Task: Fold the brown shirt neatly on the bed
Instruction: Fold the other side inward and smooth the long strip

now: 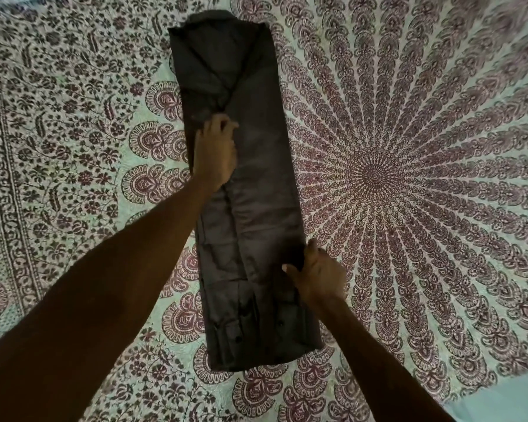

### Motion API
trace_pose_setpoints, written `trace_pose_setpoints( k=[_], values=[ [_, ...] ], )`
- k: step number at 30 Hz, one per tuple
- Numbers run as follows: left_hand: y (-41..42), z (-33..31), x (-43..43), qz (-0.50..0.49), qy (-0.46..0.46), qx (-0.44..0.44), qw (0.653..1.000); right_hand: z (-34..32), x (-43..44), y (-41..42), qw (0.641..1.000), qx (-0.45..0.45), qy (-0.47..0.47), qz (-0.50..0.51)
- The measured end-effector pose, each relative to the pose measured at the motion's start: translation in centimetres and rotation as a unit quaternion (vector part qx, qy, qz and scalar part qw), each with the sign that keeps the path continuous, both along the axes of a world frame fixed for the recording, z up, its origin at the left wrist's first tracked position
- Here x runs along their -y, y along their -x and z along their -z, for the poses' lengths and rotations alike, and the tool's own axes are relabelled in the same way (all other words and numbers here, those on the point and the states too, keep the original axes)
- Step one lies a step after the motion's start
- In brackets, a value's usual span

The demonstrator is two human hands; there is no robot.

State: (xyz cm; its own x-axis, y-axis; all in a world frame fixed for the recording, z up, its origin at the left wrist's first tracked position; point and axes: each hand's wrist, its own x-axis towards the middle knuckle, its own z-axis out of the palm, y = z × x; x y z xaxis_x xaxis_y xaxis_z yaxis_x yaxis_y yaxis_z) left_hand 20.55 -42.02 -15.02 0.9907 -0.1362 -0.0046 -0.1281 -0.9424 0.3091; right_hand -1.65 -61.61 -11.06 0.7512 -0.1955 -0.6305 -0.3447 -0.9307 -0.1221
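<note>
The brown shirt lies on the bed as a long narrow strip. The left hand pinches its middle, and the right hand grips its right edge.

Brown shirt: smooth matt cloth. Bedsheet: printed matt cloth.

Brown shirt lies on bed as long narrow strip, sides folded in, collar at far end. Left hand on strip's upper middle, fingers curled into fabric where creases meet. Right hand at right edge lower down, thumb on top, gripping the fold. Patterned bedspread underneath, mandala centre just right of shirt.
</note>
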Motion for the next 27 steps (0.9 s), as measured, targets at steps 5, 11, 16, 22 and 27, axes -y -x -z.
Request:
trace_pose_setpoints(
  k=[5, 11, 16, 22, 27],
  values=[
    [0.5, 2.1, -0.9, 0.067, -0.005, -0.126, 0.99, 1.4, -2.3, -8.7, 0.981, 0.141, -0.129, -0.021],
    [-0.3, 2.5, -1.5, -0.003, 0.033, -0.112, 0.993, 4.3, -4.2, -19.3, 0.972, 0.181, -0.105, -0.108],
    [-3.8, 3.2, -2.9, 0.055, -0.042, -0.15, 0.986, 4.5, -5.0, -30.1, 0.964, 0.209, -0.056, -0.153],
    [-3.4, 3.8, -3.6, 0.06, -0.053, -0.046, 0.996, 5.8, -5.0, -37.2, 0.968, 0.18, -0.049, -0.169],
    [-4.5, 4.2, -3.0, 0.034, -0.02, 0.018, 0.999, 6.0, -5.3, -41.2, 0.961, 0.157, -0.059, -0.221]
  ],
)
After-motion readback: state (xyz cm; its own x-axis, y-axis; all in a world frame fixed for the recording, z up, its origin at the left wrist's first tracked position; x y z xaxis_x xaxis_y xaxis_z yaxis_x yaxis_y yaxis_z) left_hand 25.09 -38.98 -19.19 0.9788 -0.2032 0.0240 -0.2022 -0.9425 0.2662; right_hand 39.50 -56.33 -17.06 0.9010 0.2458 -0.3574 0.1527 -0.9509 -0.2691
